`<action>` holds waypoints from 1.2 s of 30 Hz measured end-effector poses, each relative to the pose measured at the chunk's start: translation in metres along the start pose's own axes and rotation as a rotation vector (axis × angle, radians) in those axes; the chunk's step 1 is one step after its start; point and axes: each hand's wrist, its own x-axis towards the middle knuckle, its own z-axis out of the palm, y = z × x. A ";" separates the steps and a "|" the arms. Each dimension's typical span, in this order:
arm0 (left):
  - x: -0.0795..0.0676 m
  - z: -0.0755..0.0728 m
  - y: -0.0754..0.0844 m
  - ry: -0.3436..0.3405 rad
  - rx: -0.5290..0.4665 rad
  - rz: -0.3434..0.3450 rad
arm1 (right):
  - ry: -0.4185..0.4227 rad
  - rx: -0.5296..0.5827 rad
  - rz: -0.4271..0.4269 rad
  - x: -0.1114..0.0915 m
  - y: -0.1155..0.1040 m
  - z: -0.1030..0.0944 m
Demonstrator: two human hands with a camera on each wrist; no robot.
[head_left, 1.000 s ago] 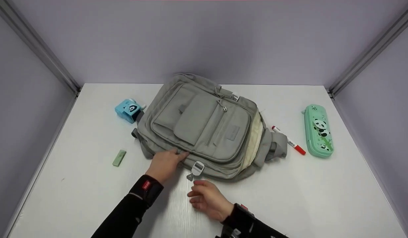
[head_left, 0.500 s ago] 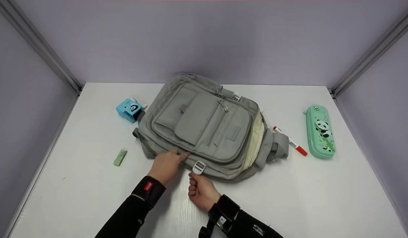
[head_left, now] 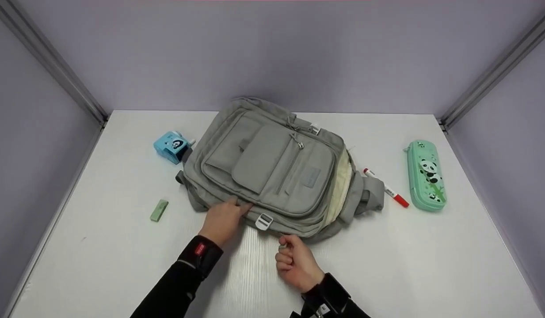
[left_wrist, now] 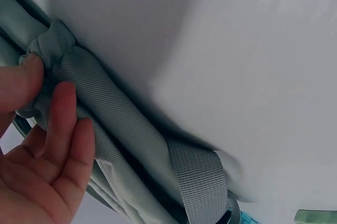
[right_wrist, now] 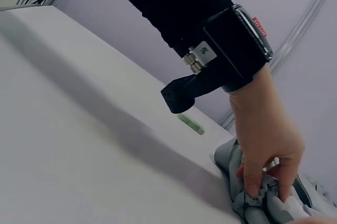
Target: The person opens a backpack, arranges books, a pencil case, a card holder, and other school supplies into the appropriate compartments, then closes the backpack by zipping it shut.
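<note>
A grey backpack [head_left: 265, 159] lies front up on the white table, cream lining [head_left: 338, 190] showing along its gaping right end. My left hand [head_left: 221, 223] pinches gathered fabric [left_wrist: 55, 47] on the bag's near side; in the left wrist view, the thumb and fingers [left_wrist: 63, 110] close on it. To its right, my right hand [head_left: 297, 265] has curled fingers at the bag's near edge, pinching a small pull tab mostly hidden by the fingertips. Between the hands lies a pale strap buckle [head_left: 264, 221]. The right wrist view shows the left hand [right_wrist: 268, 134] gripping the bunched fabric from above.
A blue panda pencil sharpener [head_left: 171, 147] stands by the bag's far left side, with a green eraser [head_left: 159, 210] nearer. Right of the bag lie a red-capped marker [head_left: 391, 192], partly under a strap, and a green panda pencil case [head_left: 426, 176]. Walls rise behind and at both sides.
My right hand reached the small tab beside the buckle, took hold of it, then moved right along the bag's near edge. The left hand has kept its place on the fabric.
</note>
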 end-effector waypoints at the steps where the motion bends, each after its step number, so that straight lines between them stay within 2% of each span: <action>1: 0.000 0.000 0.000 0.000 -0.001 0.000 | -0.006 0.001 -0.004 -0.003 -0.003 -0.002; 11: -0.003 -0.003 0.000 0.014 -0.023 0.004 | -0.035 0.026 -0.062 -0.036 -0.032 -0.026; 18: -0.002 -0.003 0.000 0.015 -0.034 -0.013 | -0.005 0.071 -0.122 -0.048 -0.063 -0.038; 23: -0.002 -0.002 0.001 0.005 -0.049 -0.023 | 0.009 0.104 -0.097 -0.052 -0.088 -0.042; 28: -0.001 -0.001 0.005 -0.015 -0.067 -0.026 | 0.003 0.210 -0.090 -0.058 -0.109 -0.051; 31: -0.001 0.001 0.005 -0.023 -0.078 -0.031 | -0.003 0.259 -0.105 -0.060 -0.115 -0.055; 36: 0.001 -0.003 0.010 -0.037 -0.034 -0.065 | -0.058 0.235 -0.127 -0.061 -0.112 -0.058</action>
